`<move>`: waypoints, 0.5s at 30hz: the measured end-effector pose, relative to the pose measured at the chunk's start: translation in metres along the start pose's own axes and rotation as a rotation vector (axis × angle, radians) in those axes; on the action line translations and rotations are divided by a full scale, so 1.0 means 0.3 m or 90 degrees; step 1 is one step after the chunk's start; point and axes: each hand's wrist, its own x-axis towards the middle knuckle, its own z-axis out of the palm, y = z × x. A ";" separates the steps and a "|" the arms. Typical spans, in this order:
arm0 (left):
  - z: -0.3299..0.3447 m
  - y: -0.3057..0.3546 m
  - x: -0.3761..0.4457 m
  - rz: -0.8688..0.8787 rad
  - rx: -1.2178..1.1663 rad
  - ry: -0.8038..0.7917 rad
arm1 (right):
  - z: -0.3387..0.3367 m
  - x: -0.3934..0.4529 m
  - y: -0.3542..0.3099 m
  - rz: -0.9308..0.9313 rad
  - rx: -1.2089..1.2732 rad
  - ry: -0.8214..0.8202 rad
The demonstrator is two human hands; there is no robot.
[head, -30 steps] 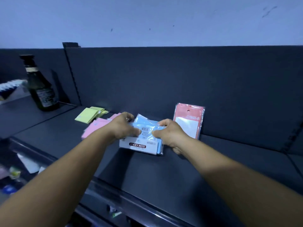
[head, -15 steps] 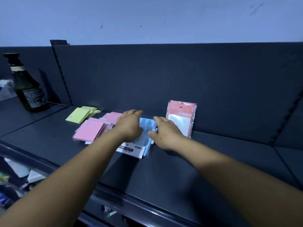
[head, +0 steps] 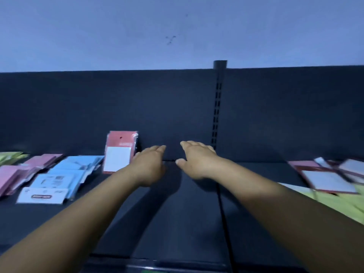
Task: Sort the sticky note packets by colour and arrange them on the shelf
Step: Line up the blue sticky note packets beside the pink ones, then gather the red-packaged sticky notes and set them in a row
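Observation:
Both hands hover over a bare stretch of the dark shelf (head: 177, 213), fingers straight, holding nothing. My left hand (head: 149, 164) is just right of an upright red packet (head: 120, 152) that leans on the back panel. My right hand (head: 197, 158) is a little further right. Blue packets (head: 65, 174) lie flat in a pile left of the red one, with pink packets (head: 23, 170) beyond them and green ones (head: 9, 156) at the far left edge. At the right lies a loose heap of red-edged packets (head: 327, 178) on green packets (head: 342, 201).
A slotted upright post (head: 216, 115) divides the dark back panel behind my right hand. A seam between shelf boards (head: 222, 223) runs forward from it. The shelf's front lip (head: 157, 265) is at the bottom.
Both hands let go of the blue packets, which now lie on the pile, and moved right. The view swung right, losing the bottle and bringing the right-hand heap into sight.

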 end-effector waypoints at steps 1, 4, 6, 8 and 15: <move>0.014 0.069 0.006 0.012 -0.007 -0.006 | -0.017 -0.036 0.068 0.014 -0.003 -0.005; 0.049 0.272 0.016 0.047 -0.019 -0.012 | -0.058 -0.134 0.262 0.046 -0.011 -0.013; 0.071 0.406 0.020 0.068 -0.026 -0.017 | -0.085 -0.199 0.381 0.064 -0.015 -0.009; 0.093 0.528 0.021 0.090 -0.032 -0.017 | -0.109 -0.260 0.486 0.079 -0.013 -0.004; 0.162 0.832 0.021 0.138 -0.042 -0.029 | -0.154 -0.440 0.758 0.128 0.011 -0.011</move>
